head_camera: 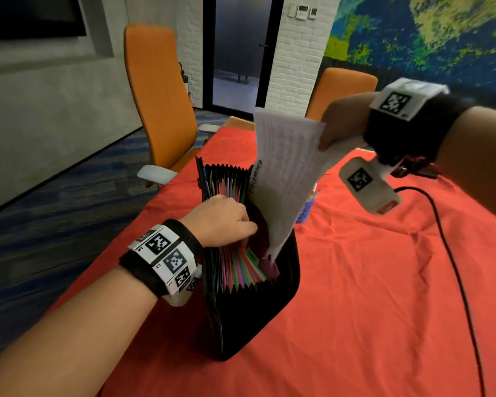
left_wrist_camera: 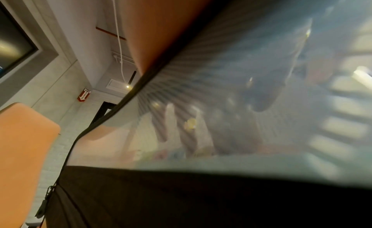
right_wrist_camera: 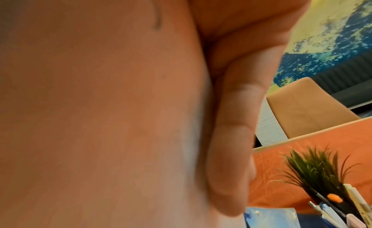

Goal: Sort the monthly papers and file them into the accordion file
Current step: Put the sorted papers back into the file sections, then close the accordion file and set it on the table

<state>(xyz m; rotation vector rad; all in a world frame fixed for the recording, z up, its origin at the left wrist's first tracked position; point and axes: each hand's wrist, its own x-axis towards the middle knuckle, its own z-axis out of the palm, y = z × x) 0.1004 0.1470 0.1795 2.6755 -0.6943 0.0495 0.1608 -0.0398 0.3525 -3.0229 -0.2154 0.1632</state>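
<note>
A black accordion file [head_camera: 255, 310] stands open on the red tablecloth, with coloured dividers [head_camera: 241, 270] fanned inside. My left hand [head_camera: 226, 222] reaches into it from the left, its fingers pushed down among the dividers and mostly hidden. My right hand [head_camera: 344, 121] pinches the upper right edge of a white printed paper [head_camera: 284, 173], which has a handwritten word along its left side. The sheet hangs tilted, and its lower corner dips into a pocket at the file's right side. In the left wrist view only the file's black wall [left_wrist_camera: 181, 199] and a blurred translucent divider [left_wrist_camera: 241, 88] show.
A blue pen cup [head_camera: 305, 209] stands just behind the file, close to a small green plant [right_wrist_camera: 314, 167]. A black cable [head_camera: 455, 267] runs across the red cloth [head_camera: 370, 296] on the right. Two orange chairs [head_camera: 161, 96] [head_camera: 341, 90] stand at the table's far side.
</note>
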